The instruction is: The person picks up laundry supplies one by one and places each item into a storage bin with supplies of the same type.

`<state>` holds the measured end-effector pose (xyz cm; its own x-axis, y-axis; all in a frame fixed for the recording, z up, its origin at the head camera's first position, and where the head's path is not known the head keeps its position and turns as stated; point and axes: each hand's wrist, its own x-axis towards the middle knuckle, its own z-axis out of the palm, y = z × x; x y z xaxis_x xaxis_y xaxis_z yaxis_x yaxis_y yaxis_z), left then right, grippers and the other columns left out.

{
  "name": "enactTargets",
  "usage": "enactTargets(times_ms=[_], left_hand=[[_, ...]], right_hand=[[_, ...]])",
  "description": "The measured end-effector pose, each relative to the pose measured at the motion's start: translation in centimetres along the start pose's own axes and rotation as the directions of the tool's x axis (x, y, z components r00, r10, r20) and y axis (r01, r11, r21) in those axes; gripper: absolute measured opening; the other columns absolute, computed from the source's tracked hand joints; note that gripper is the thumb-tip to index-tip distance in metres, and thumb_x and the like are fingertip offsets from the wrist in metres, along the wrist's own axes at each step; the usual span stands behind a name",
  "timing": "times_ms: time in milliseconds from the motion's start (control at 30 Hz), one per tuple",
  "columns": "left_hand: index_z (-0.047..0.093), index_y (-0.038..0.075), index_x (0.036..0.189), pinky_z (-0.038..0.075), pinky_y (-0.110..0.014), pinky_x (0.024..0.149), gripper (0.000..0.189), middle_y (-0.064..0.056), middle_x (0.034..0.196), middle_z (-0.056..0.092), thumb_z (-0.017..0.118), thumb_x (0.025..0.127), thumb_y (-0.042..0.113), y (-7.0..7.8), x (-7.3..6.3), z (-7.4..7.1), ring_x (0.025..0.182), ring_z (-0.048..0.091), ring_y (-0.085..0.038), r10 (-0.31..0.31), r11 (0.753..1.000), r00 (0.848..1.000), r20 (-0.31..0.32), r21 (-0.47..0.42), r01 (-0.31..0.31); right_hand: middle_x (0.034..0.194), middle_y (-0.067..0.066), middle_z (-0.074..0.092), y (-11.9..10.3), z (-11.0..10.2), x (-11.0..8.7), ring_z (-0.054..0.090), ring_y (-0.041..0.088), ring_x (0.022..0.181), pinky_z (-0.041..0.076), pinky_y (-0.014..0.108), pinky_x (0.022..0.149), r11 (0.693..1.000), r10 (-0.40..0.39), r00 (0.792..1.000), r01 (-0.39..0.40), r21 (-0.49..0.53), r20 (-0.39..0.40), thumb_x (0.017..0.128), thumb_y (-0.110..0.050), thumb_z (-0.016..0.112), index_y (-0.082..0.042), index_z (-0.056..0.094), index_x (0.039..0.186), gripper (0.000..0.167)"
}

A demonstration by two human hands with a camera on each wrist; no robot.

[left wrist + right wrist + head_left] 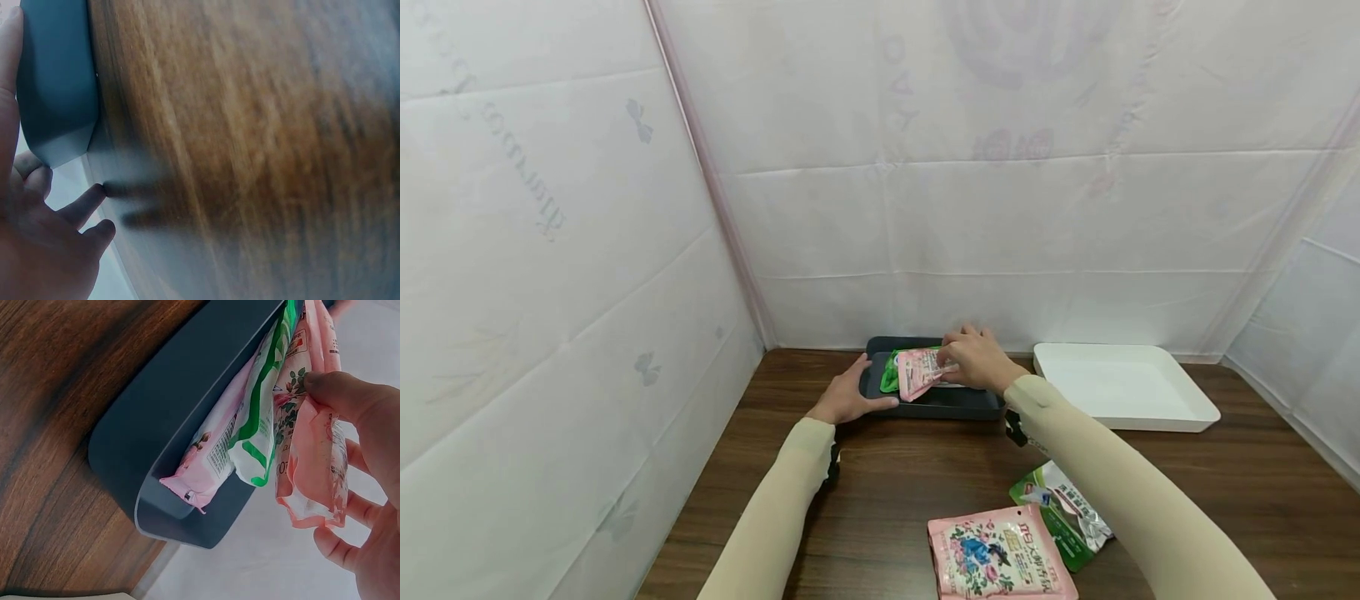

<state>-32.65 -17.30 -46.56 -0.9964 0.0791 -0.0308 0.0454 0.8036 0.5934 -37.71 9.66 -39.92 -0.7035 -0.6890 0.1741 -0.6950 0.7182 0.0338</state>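
Observation:
A dark rectangular tray [955, 411] stands against the back wall. My left hand [852, 393] grips its left end, the thumb along the front side and some fingers curled at the end, as the left wrist view [47, 244] shows. With thumb and fingers, my right hand [976, 360] pinches a pink floral pouch [312, 456] above the tray. Beside it, a green-and-white pouch [257, 419] leans in the tray. Another pink pouch [209, 450] lies lower inside, largely covered in the head view.
To the right of the dark tray is a white tray [1112, 383]. Nearer on the wooden table lie a pink floral pouch [1000, 554] and a green-and-silver pouch [1067, 512], partly under my right forearm. White sheeting [1000, 233] hangs behind and at both sides.

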Motion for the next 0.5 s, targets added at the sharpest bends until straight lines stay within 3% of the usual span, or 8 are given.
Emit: enactTargets(times_ms=[500], left_hand=[[0.029,0.009,0.162,0.034,-0.056,0.118,0.112,-0.008,0.170,0.021,0.079,0.080,0.065,-0.13,0.09,0.00,0.151,0.031,-0.037,0.004,1.000,1.000,-0.001,-0.006,-0.004]], right_hand=[[0.123,0.005,0.067,-0.65,0.41,0.41,0.053,0.032,0.114,0.045,0.060,0.092,1.000,0.005,1.000,-0.006,0.005,0.023,0.089,-0.033,0.083,-0.024,0.081,0.102,0.016]])
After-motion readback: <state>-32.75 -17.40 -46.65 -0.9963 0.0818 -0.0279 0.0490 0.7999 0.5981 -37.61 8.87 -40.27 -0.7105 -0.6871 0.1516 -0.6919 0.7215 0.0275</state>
